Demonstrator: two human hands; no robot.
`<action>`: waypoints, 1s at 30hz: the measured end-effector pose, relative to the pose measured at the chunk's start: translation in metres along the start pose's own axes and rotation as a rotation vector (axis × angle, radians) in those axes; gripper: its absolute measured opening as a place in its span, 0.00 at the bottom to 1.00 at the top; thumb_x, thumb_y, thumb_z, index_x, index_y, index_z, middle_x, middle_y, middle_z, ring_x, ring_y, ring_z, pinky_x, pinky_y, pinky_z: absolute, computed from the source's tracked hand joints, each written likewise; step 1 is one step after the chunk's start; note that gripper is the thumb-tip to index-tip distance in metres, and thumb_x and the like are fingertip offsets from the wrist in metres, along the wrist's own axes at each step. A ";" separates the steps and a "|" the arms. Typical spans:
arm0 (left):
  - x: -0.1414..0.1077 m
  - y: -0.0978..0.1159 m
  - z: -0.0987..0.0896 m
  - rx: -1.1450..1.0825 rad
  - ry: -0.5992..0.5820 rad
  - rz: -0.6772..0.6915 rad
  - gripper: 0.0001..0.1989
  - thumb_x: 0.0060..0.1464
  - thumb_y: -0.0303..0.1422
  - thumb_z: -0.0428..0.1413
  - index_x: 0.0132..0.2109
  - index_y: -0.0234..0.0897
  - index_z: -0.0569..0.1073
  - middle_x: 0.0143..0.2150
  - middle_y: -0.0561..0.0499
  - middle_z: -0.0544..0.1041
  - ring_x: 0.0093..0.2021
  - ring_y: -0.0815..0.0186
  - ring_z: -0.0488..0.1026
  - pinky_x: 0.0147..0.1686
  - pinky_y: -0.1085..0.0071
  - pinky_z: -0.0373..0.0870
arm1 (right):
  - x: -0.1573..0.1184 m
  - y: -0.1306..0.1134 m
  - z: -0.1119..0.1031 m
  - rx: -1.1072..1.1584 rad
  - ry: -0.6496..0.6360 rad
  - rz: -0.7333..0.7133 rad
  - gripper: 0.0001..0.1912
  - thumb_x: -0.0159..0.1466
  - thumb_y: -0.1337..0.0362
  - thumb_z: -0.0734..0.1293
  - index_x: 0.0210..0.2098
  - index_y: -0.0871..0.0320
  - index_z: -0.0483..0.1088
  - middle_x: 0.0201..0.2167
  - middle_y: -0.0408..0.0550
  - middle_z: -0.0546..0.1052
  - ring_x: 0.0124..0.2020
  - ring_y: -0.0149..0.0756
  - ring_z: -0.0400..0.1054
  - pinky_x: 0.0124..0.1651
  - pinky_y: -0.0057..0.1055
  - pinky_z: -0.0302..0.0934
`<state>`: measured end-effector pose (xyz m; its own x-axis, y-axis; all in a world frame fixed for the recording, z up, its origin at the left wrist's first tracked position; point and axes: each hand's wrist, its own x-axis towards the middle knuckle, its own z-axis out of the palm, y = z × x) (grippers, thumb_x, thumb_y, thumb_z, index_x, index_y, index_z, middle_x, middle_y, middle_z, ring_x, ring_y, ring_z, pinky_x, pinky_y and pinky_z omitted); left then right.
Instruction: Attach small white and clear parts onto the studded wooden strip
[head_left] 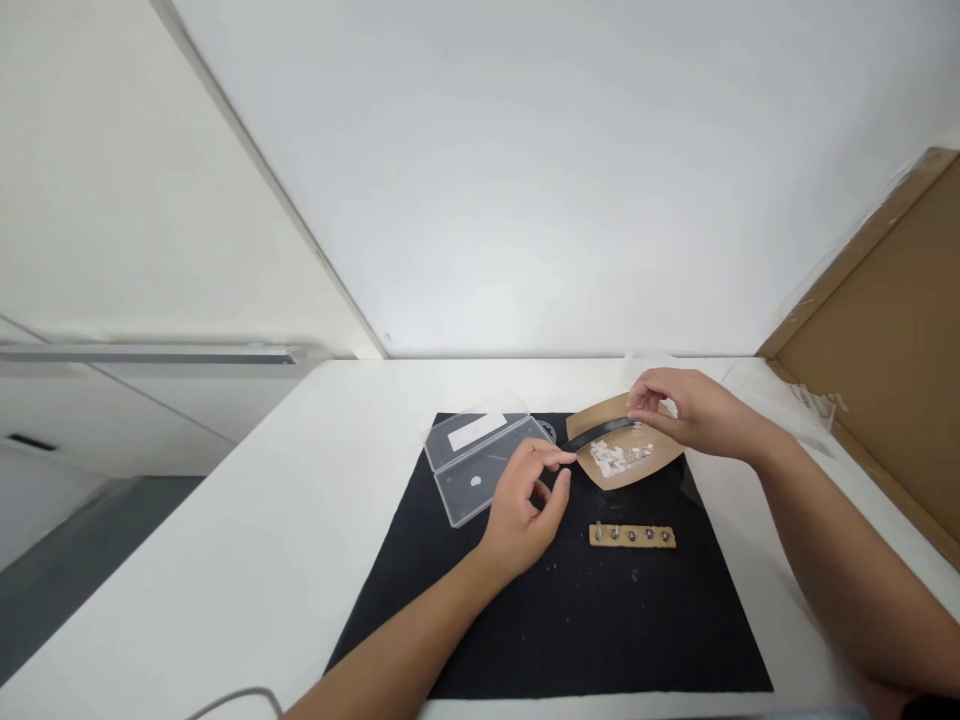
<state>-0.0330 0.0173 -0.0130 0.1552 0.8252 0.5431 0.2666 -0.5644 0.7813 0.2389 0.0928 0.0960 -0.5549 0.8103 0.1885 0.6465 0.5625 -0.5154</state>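
A dark curved strip hangs over a brown paper tray that holds small white pieces. My right hand pinches the strip's right end above the tray. At its left end, my left hand has the index finger stretched out beside the strip, thumb and finger apart. Left of that hand lies an open clear plastic case with a white label and one small white piece in it. Nearer me, a tan block bears a row of several small metal parts.
A black mat lies under these things on the white table. Clear plastic wrapping and a brown cardboard panel stand at the right. A cable crosses the near left edge.
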 end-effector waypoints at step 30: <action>0.007 -0.004 -0.008 0.233 -0.092 0.367 0.07 0.66 0.24 0.54 0.48 0.38 0.74 0.31 0.51 0.72 0.34 0.62 0.67 0.41 0.62 0.68 | -0.077 0.002 -0.095 -0.270 0.410 0.355 0.16 0.71 0.45 0.68 0.42 0.49 0.79 0.36 0.47 0.83 0.32 0.40 0.74 0.31 0.37 0.63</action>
<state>-0.0403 0.0246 -0.0100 0.3610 0.5757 0.7337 0.3836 -0.8088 0.4458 0.3328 0.0477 0.1598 -0.0689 0.9231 0.3784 0.8951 0.2247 -0.3852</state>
